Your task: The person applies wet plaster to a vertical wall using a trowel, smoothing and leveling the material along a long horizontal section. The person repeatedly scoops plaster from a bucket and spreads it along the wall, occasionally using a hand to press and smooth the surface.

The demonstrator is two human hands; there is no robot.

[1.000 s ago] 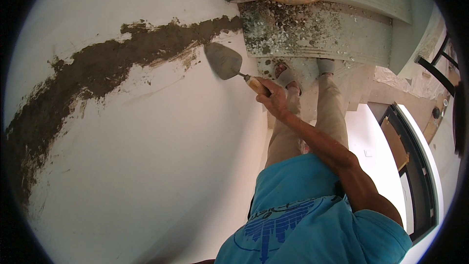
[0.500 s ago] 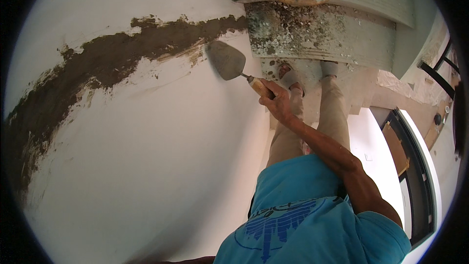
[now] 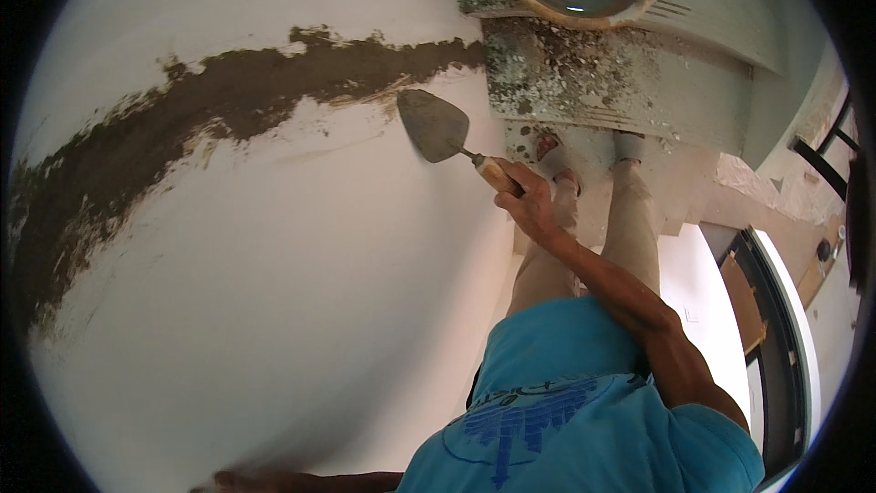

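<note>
Left hand (image 3: 237, 481) newly in view, trowel handle (image 3: 495, 173) inside right fingers (image 3: 532, 182)

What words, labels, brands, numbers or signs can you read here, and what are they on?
Shirt: dark lettering above a blue design, warped by the folds and too unclear to read in full, so I quote none of it.
Trowel in the right hand: no lettering that I can see.
Wall and bowl: none that I can make out.
</note>
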